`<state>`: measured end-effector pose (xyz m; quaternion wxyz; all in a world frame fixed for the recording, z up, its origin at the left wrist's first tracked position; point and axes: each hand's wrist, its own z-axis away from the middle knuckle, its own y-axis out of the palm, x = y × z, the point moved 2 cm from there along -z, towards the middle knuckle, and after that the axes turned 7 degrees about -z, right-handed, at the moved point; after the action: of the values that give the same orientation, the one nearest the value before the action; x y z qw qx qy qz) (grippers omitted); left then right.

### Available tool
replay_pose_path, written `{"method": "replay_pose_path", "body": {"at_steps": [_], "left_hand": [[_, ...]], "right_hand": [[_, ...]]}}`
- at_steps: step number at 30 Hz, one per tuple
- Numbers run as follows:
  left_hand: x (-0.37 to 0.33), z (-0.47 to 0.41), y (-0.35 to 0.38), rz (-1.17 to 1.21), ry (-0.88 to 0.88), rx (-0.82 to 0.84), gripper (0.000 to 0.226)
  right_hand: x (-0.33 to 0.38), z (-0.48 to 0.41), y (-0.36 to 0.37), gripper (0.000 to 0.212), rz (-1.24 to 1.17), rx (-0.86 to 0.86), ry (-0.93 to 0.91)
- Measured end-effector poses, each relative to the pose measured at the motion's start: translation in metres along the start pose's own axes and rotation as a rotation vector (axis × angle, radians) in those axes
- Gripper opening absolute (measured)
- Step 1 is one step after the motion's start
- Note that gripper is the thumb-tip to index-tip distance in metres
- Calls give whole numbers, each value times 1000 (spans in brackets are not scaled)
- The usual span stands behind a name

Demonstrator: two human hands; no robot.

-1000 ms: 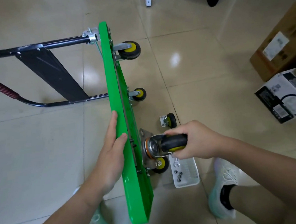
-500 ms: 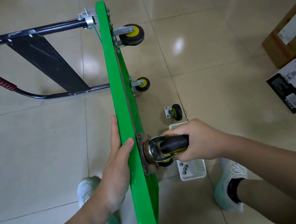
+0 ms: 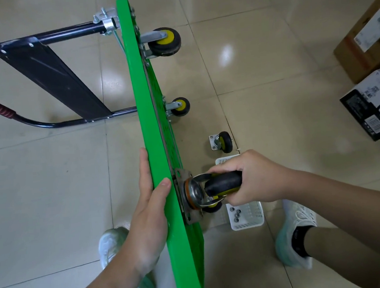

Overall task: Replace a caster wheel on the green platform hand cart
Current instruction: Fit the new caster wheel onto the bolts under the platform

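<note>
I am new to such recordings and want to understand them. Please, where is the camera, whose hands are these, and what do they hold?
There is no machine here. A person wears one camera on the head, looking down, so both arms enter from below. The left hand grips the edge of the green platform, which stands on its side. The right hand holds a caster wheel with its plate against the platform's underside. On the floor lie a loose caster and a white basket with small nuts.
</note>
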<state>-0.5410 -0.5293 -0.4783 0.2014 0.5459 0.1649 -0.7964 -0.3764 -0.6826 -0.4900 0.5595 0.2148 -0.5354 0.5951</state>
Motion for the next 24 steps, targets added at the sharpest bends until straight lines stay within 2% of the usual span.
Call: {"method": "replay_pose_path", "body": {"at_steps": [15,24], "left_hand": [[-4,-1,12,62,-37,-59,65],[-3,-2,12,133,-7,-19,72]], "right_hand": [[-7,-10,19,41,77,-40,32],[-1,-11,23,52,143,-34,76]]}}
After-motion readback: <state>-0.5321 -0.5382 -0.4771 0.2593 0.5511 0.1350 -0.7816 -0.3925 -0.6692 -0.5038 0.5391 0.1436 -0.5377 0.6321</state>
